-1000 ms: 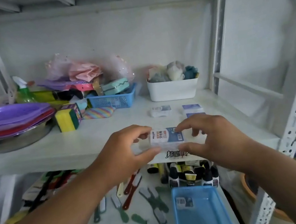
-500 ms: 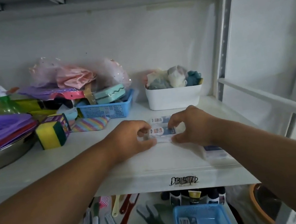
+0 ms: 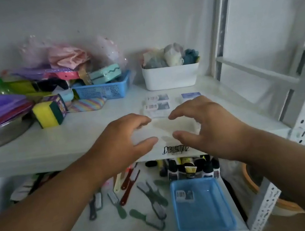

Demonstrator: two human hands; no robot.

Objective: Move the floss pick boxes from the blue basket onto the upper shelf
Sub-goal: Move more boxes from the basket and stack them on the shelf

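Floss pick boxes (image 3: pixel 156 106): small, flat, clear-cased, white-blue labels, on upper shelf (image 3: pixel 52 147). My left hand (image 3: pixel 120 146) and right hand (image 3: pixel 205 127): fingers spread, empty.

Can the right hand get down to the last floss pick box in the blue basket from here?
Probably yes: the right hand is empty, and the floss pick box lies uncovered in the open blue basket below.

white upper shelf (image 3: pixel 72 146) with floss pick boxes (image 3: pixel 156 105), white bin (image 3: pixel 170 77), sponge (image 3: pixel 47 115)
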